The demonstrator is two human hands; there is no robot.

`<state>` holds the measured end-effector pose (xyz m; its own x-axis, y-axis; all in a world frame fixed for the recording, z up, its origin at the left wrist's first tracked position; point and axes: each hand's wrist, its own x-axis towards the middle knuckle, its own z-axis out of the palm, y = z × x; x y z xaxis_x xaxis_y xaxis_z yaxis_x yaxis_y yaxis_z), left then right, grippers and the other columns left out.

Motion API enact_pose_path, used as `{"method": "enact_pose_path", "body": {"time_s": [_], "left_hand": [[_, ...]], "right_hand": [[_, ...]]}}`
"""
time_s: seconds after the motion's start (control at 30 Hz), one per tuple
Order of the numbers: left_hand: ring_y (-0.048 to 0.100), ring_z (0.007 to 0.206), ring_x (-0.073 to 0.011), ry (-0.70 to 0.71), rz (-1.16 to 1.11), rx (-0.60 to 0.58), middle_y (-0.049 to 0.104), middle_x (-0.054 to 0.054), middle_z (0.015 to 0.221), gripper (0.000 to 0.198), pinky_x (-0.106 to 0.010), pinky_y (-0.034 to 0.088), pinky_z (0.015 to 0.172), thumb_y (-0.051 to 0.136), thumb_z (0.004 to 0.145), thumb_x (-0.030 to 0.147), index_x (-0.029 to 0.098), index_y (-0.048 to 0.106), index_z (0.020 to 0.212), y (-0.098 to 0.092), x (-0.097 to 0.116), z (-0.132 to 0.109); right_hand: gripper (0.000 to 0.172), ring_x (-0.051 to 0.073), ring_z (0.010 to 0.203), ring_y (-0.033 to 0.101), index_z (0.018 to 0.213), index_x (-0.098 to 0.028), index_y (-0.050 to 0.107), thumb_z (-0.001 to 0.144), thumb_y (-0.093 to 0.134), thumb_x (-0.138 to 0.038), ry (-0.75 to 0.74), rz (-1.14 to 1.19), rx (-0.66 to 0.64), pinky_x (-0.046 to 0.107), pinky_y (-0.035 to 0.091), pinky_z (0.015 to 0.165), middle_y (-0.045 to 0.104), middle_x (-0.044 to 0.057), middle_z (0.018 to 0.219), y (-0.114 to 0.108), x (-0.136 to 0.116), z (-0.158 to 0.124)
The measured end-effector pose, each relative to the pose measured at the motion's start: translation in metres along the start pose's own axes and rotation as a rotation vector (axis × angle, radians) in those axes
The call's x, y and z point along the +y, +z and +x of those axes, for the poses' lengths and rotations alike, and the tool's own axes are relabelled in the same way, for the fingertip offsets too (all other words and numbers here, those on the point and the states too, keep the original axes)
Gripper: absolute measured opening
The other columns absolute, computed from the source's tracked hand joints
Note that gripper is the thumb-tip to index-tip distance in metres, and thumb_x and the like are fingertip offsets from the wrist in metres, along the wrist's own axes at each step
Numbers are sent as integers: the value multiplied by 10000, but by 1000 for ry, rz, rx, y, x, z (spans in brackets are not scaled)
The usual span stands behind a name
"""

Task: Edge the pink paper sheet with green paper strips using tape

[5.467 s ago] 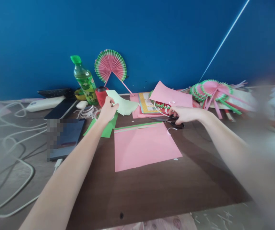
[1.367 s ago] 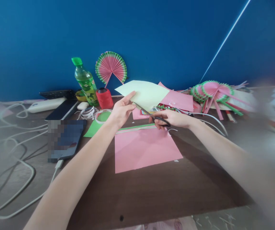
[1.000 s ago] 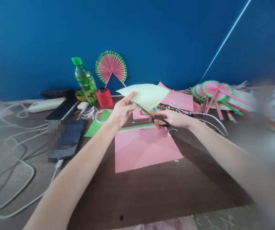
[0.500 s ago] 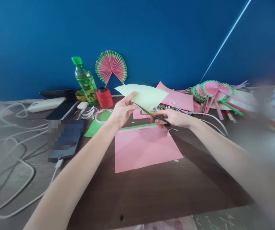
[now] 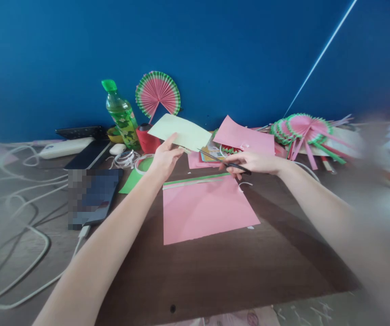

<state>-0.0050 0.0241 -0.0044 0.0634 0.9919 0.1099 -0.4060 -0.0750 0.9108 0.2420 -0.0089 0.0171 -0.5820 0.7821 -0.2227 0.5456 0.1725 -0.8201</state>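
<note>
A blue wall (image 5: 215, 54) fills the back, and the brown table (image 5: 198, 271) runs from it toward the person. On the table, below both hands, lies a large pink sheet (image 5: 204, 213), flat. Farther back, a smaller pink piece (image 5: 245, 136) rests tilted on other papers, behind the right hand.

The pale sheet (image 5: 181, 129) is up in the air, above and behind the pink one, slightly bowed. The left hand (image 5: 167, 158) pinches it at its near edge, left of the middle: a finger presses on the face that shows, with the thumb below it. Most of the pale sheet spreads beyond the grip, away from the person and to both sides, with the red can (image 5: 148, 140) partly hidden behind its left end.

The right hand (image 5: 249, 163) is closed round the black handles of the scissors (image 5: 238, 167), well apart from the left. The blades point left and slightly up, their tips at the pale sheet's near right edge; whether they touch it cannot be told.

Along the pink sheet's far edge lie a green strip (image 5: 224, 174) and, just nearer, a white strip (image 5: 195, 182). Smallest, a curled slip (image 5: 245, 184) lies by its far right corner, below the right hand.
</note>
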Motion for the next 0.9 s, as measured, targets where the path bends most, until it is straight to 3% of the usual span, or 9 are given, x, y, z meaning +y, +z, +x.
{"method": "enact_pose_path", "body": {"time_s": [0.17,0.33,0.47,0.6,0.8,0.9], "left_hand": [[549,588,-55,-166,25,-8,617,25,727,765,-161,426,589,559,521,-83,136,488,1251,1,-10,0],[572,572,-84,-225,158,-106,608,34,657,757,-191,441,579,573,505,-95,155,516,1217,0,-9,-6],[604,590,-113,-367,310,-166,626,29,624,718,-222,462,599,583,530,-89,152,534,1205,-3,-1,-9],[628,624,-123,-497,337,-181,662,-19,647,632,-235,480,647,564,574,-98,104,546,1173,-5,5,-9],[615,645,-96,-489,337,-119,652,-31,688,432,-226,468,704,575,592,-87,92,578,985,-1,5,-10],[602,637,-84,-522,379,-164,638,-14,691,342,-237,466,737,577,602,-76,107,590,891,4,6,-14]], "right_hand": [[441,135,646,551,1044,-180,620,718,614,-476,63,-64,242,328,459,671,616,62,908,-13,11,1],[443,250,833,588,1032,-176,651,677,638,-441,108,-209,374,418,452,794,641,101,979,-21,23,4],[482,311,993,567,1060,-175,647,657,644,-440,136,-330,392,438,419,888,625,116,1085,-26,28,3],[454,302,942,596,1060,-181,650,674,608,-415,210,-418,371,410,446,842,646,104,1056,-28,31,-1],[462,254,933,617,1094,-206,629,640,575,-278,391,-610,314,320,473,787,660,62,1070,-34,39,-1],[529,243,946,619,1157,-189,586,635,574,-267,412,-675,294,294,473,781,650,61,1103,-35,40,0]]}}
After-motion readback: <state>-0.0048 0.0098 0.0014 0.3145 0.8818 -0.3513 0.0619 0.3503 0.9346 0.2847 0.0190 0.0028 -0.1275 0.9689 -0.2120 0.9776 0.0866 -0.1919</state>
